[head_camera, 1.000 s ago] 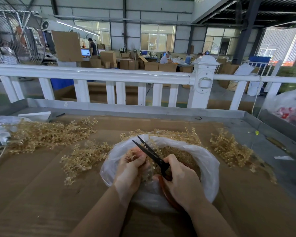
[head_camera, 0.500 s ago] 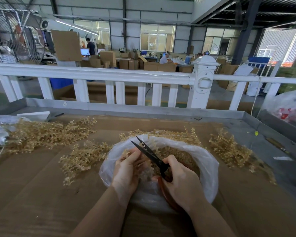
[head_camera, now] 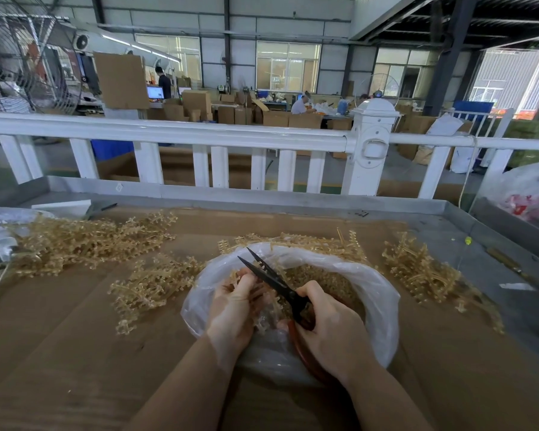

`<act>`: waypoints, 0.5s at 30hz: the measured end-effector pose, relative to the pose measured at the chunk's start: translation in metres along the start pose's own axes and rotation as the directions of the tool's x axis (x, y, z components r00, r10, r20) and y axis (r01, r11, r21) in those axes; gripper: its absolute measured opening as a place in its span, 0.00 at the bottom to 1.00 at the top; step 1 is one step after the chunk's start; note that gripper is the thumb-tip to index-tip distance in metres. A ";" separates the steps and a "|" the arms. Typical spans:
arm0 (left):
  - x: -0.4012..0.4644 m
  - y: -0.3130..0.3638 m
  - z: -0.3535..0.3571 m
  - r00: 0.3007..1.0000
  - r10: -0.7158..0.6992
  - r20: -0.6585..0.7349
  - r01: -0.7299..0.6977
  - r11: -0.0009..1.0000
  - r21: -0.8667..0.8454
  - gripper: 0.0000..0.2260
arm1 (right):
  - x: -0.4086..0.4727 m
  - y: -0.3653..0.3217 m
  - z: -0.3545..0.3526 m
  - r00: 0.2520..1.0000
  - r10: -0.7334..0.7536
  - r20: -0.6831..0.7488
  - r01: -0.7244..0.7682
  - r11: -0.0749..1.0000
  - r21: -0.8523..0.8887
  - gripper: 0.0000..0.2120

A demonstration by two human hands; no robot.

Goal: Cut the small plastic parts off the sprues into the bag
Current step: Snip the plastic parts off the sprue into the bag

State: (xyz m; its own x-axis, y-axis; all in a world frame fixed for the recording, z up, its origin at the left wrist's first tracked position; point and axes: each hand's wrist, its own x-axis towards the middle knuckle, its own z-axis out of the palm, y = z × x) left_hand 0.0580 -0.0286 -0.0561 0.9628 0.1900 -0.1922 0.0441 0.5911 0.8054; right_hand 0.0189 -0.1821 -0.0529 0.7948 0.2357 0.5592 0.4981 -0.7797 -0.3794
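A clear plastic bag (head_camera: 377, 293) lies open on the cardboard-covered table, with tan cut parts (head_camera: 321, 278) heaped inside. My left hand (head_camera: 234, 309) holds a tan sprue (head_camera: 263, 320) over the bag's mouth, mostly hidden by my fingers. My right hand (head_camera: 330, 331) grips black scissors (head_camera: 269, 276) by their reddish handles. The blades point up and left, slightly apart, next to my left fingertips.
Piles of tan sprues lie at the left (head_camera: 81, 241), in front of the bag (head_camera: 151, 284), behind it (head_camera: 308, 242) and at the right (head_camera: 423, 269). A raised metal rim (head_camera: 262, 200) and a white railing (head_camera: 199, 135) bound the table's far side. A full plastic bag (head_camera: 529, 194) sits far right.
The scissor blades have drawn closer together. My left fingers have shifted slightly on the sprue. Both hands stay over the bag.
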 end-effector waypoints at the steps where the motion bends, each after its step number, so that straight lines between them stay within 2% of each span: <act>1: 0.000 0.000 0.000 1.000 0.001 0.000 -0.001 1.000 -0.002 0.04 | 0.000 0.000 0.000 1.000 0.001 -0.004 -0.001 1.000 0.006 0.17; 11: -0.006 0.002 0.003 0.999 0.005 0.038 -0.003 0.998 -0.062 0.06 | 0.000 0.000 -0.001 1.000 -0.003 -0.017 0.003 1.000 -0.024 0.18; 15: -0.010 0.001 0.004 0.995 0.034 0.095 -0.032 0.999 -0.025 0.03 | 0.000 -0.002 -0.002 1.000 0.004 -0.023 -0.004 1.000 -0.007 0.18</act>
State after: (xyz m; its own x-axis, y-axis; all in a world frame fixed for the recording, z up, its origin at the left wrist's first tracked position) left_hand 0.0499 -0.0329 -0.0509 0.9847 0.1347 -0.1108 0.0071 0.6040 0.7969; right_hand 0.0171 -0.1821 -0.0511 0.7886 0.2197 0.5743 0.4927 -0.7846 -0.3763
